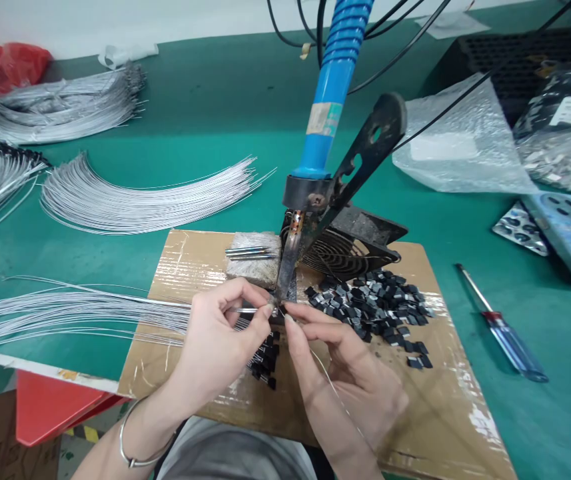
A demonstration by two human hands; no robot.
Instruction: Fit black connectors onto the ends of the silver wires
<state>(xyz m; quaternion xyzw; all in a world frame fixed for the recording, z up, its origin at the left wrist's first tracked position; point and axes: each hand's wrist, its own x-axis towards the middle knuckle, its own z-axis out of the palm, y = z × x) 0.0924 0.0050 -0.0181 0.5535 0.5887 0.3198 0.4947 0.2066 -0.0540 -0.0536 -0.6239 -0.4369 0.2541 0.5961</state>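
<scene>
- from where i stand, the left hand [222, 343] is pinching a thin silvery piece [245, 311] between thumb and forefinger, right under the soldering iron [321, 143].
- the right hand [362, 377] has its thumb and forefinger closed on a thin wire [334, 389], which trails down across the palm towards the wrist.
- to do this well, i'd say steady both hands, perhaps with the wrists on the cardboard [430, 413], since the iron hangs fixed and the hands must do all the fine moving.
- the pinch should be light but firm, so the ends stay in line without bending.
- the fingertips sit very near the iron's tip [285, 277], so it seems wise to grip a little farther back; a slip there could burn.
- as for where things lie: the silvery piece points from the left fingertips towards the right ones, and both ends come together just below the tip.
- whether anything touches the tip, i can't tell; the spot is too small and partly covered by fingers.
- loose black pieces [372, 303] are heaped just beyond the right hand, and a smaller black cluster [265, 363] lies between the two hands.
</scene>
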